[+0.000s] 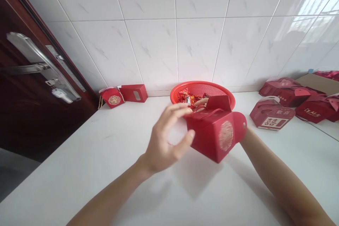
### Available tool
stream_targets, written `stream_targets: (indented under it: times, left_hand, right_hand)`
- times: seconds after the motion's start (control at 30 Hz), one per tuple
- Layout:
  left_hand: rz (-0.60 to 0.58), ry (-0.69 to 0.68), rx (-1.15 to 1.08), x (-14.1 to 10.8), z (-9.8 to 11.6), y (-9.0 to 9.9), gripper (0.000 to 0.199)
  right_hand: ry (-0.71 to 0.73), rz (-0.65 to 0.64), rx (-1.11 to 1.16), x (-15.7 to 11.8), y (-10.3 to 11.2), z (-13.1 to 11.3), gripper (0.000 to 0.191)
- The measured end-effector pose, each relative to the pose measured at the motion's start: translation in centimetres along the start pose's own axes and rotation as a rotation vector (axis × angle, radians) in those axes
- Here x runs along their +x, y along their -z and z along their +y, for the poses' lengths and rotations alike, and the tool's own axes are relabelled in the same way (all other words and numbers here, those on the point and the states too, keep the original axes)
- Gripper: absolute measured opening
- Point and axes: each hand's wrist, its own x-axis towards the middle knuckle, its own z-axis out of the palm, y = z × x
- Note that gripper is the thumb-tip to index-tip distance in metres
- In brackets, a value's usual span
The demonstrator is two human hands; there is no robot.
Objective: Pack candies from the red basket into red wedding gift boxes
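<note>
A red gift box (209, 134) with a gold round emblem and a rope on its top is held tilted above the white table. Its end flap and a top flap stick out. My right hand (201, 103) is mostly hidden behind the box and supports it, with only fingertips showing past the far edge. At the near left edge of the box, my left hand (168, 136) has its thumb and fingers spread, the tips close to or touching the cardboard. Behind the box sits a red mesh basket (173, 95) with red-wrapped candies (185, 96).
Near the wall on the left stand a small red box (112, 98) with rope and a plain red box (132, 93). On the right are a labelled box (272, 113) and several red boxes (293, 95). A dark door (23, 113) is at far left.
</note>
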Motion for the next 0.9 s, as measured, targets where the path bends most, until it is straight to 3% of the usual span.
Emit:
stream_targets:
  times: [0.1,0.17,0.23,0.43,0.63,0.77,0.9]
  left_hand:
    - [0.168,0.105,-0.104,0.8,-0.7,0.9,0.021]
    - [0.197,0.142,-0.158,1.1,-0.9,1.2,0.012]
    - [0.114,0.119,-0.182,1.0,-0.8,1.1,0.008]
    - [-0.308,-0.114,-0.046,-0.1,0.1,-0.1,0.011]
    - [-0.655,0.09,0.236,0.1,-0.8,0.2,0.023]
    - [-0.693,0.12,0.288,0.3,-1.5,0.3,0.03]
    - [-0.597,0.245,0.22,0.5,-1.9,0.2,0.042]
  right_hand:
    - [-0.071,-0.08,-0.041,0.3,0.3,0.0,0.041]
    - [-0.115,-0.051,-0.167,0.4,0.0,0.0,0.04]
    - [-0.134,-0.035,-0.296,0.3,-0.6,0.1,0.043]
    - [-0.178,-0.072,-0.543,-0.1,-1.8,0.5,0.043]
    - [-0.184,-0.129,-0.62,-0.2,-1.8,0.4,0.037]
    - [-0.187,-0.201,-0.577,-0.4,-2.1,-0.2,0.032]
    - [-0.186,-0.203,-0.579,-0.4,-2.5,-0.3,0.035]
